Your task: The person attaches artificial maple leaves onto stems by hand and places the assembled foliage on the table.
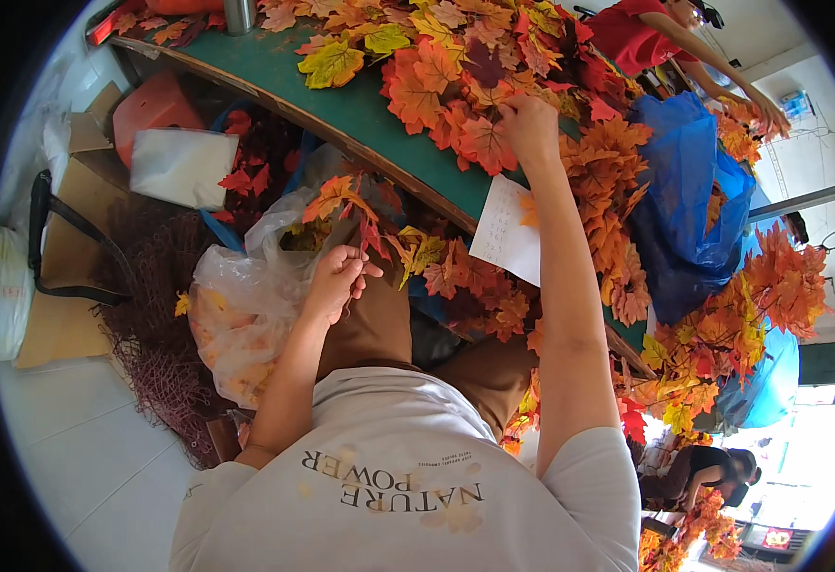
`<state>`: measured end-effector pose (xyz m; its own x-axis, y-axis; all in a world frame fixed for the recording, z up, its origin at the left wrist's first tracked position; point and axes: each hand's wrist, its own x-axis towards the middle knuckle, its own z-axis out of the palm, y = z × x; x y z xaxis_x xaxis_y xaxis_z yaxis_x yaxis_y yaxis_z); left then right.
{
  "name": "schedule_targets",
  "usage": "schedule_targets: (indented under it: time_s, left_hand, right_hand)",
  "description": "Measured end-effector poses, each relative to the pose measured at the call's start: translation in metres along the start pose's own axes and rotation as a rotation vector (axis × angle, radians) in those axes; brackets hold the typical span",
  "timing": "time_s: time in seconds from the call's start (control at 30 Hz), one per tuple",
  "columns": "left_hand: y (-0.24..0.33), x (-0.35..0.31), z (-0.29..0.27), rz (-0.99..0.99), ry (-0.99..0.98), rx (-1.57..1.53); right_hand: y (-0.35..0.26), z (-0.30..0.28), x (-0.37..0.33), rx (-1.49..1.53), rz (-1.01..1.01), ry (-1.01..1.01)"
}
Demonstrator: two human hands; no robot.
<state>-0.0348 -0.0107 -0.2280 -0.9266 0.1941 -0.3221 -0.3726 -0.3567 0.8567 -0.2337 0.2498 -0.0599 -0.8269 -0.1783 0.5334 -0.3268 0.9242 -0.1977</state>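
My left hand (336, 278) is closed above my lap, its fingertips pinching the thin stem of an artificial maple leaf sprig (334, 198) with orange, red and yellow leaves. Stretched forward over the green table (255, 59), my right hand (532, 129) has its fingers curled onto an orange-red artificial maple leaf (484, 143) at the near side of a large leaf pile (422, 81). The back of the hand partly hides its fingertips. Beneath my right forearm, a white sheet with handwriting (503, 229) lies at the table's edge.
A clear plastic bag of leaves (236, 315) stands left of my legs, beside dark brown netting (155, 324). A cardboard box (70, 276) is farther left. On the right are a blue plastic bag (684, 191) and hanging leaf garlands (780, 281). A person in red (632, 33) works across the table.
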Motion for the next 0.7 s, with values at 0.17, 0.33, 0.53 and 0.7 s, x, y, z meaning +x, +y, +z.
schedule_targets:
  time_s: [0.17,0.33,0.53,0.7]
  left_hand:
    - [-0.007,0.0,-0.004,0.018,0.048,0.008]
    - [-0.002,0.0,-0.002,0.026,0.051,-0.05]
    - [-0.004,-0.003,0.0,-0.055,0.005,-0.414]
    - [0.002,0.005,0.024,-0.027,-0.088,-0.371]
  right_hand:
    - [0.007,-0.003,0.001,0.104,0.128,-0.036]
    - [0.018,-0.007,0.0,0.241,0.282,-0.019]
    - [0.012,-0.044,0.009,0.221,0.471,-0.23]
    - [0.027,-0.062,-0.018,1.405,0.691,0.007]
